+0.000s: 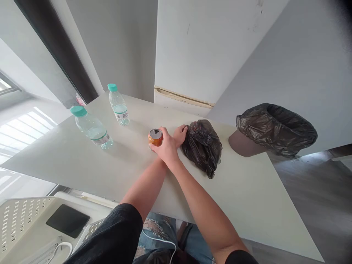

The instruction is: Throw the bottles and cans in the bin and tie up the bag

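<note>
- Right hand (168, 148): fingers clamped on an orange can (154, 139), thumb on the near side, the others curled around the far side.
- Can: upright over the middle of the table (233, 201), metallic top facing up with a dark patch on it; base partly covered by the thumb, so contact with the tabletop cannot be confirmed.
- Left hand (180, 136): at the left edge of a crumpled black plastic bag (203, 148), fingertips against it; whether the fingers are closed on the plastic cannot be told.
- Forearms: crossed, right over left; black sleeves on both arms.
- Black bag: on the table, just right of the left hand; contents not clearly visible.
- Two clear bottles with green caps, left of the can and apart from each other: a nearer bottle (92, 129) and a farther bottle (118, 104), both labelled.
- Brown container (244, 145) by the table's right end, a black liner (275, 126) folded over its rim.
- Lower left: pale perforated basket (16, 220), with a dark flat rectangular object (68, 220) lying in it.
</note>
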The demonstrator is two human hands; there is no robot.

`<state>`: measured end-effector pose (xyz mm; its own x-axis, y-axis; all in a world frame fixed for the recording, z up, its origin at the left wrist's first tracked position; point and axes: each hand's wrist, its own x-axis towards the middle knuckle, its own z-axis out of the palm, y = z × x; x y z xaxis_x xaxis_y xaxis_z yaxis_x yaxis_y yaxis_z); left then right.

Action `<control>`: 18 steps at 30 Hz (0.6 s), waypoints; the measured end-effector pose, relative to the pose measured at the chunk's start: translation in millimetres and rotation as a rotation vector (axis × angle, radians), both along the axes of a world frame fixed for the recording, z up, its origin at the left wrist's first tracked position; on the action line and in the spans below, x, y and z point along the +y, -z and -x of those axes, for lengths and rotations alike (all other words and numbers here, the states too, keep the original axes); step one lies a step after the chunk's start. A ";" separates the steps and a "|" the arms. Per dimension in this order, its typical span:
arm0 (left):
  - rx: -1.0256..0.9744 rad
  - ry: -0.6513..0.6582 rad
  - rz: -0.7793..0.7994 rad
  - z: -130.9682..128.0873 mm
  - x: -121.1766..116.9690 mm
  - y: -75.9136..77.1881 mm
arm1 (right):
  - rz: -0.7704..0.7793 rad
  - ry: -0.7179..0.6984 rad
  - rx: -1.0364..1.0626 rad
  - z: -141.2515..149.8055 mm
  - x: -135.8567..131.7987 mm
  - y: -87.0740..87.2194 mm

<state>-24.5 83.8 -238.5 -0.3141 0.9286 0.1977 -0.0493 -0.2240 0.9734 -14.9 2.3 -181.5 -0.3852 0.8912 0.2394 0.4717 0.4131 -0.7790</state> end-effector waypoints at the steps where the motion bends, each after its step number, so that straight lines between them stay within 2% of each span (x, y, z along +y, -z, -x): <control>1: 0.033 0.022 0.001 -1.2 10.5 1.4 | 0.031 0.000 -0.038 2.7 2.8 0.1; 4: 0.138 0.074 -0.011 -3.8 25.7 7.5 | 0.091 0.001 -0.095 16.9 19.6 0.5; 8: 0.176 0.052 -0.015 -4.1 27.1 13.9 | 0.231 -0.034 -0.098 44.6 53.1 3.0; 11: 0.178 0.037 -0.010 -3.7 29.3 16.2 | 0.279 -0.004 -0.096 65.1 72.9 5.8; 18: 0.167 0.033 -0.022 -2.8 33.9 20.4 | 0.309 -0.005 -0.109 87.7 89.4 19.0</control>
